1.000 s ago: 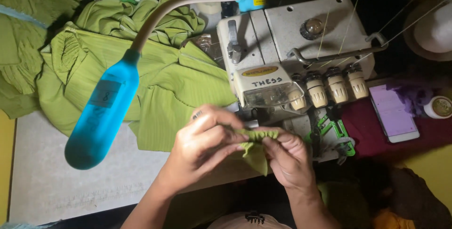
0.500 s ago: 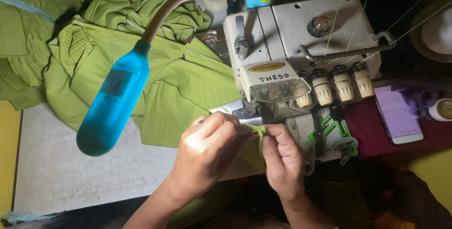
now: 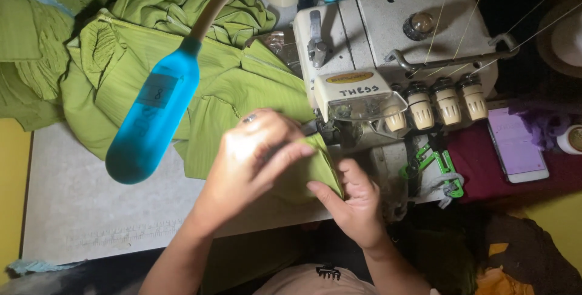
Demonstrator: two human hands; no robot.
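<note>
The left hand (image 3: 251,155) is pressing down on a small green cloth piece (image 3: 315,170) and pinching its top edge, while the right hand (image 3: 354,201) is gripping its lower corner between thumb and fingers. The piece is lying at the table (image 3: 91,216) edge, just before the sewing machine (image 3: 388,64), beside a blue lamp (image 3: 151,119) and a heap of green fabric (image 3: 230,77).

- Left hand (image 3: 254,152) covers most of the green piece (image 3: 315,170); the grip under it is hidden.
- Needle area behind the guard (image 3: 364,104): too dark.
- Green heap (image 3: 36,40) cut off at left edge.
</note>
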